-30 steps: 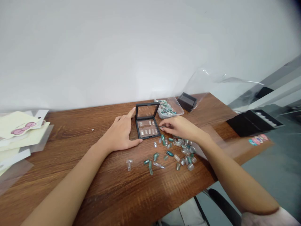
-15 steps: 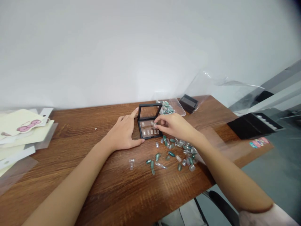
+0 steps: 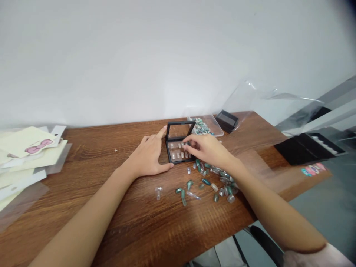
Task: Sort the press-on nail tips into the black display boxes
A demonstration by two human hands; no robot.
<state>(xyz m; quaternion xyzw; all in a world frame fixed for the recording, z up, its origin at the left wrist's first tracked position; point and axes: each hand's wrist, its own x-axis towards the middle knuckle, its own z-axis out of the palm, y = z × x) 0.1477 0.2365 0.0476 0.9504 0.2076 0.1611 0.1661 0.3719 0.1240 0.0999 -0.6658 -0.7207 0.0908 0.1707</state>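
Observation:
A small black case [image 3: 170,151] with a clear lid stands open on the wooden table [image 3: 97,178]; pale press-on nails lie in rows inside it. My left hand [image 3: 150,155] rests flat against the case's left side, fingers spread, index finger on the lid's corner. My right hand [image 3: 207,148] reaches over the case's right part with its fingertips pinched together above the rows; what they pinch is too small to see. Several loose green and clear nails [image 3: 211,178] lie scattered on the table just right of the case.
A clear tray of green nails [image 3: 207,126] sits behind the case, beside a black box [image 3: 228,120]. A clear plastic sheet [image 3: 258,104] and black holder [image 3: 306,148] stand at the right. Cream packets [image 3: 27,152] pile up at the left. The table edge runs near right.
My right hand has moved from the table beside the case up over the case's rows of nails. My left hand has stayed against the case.

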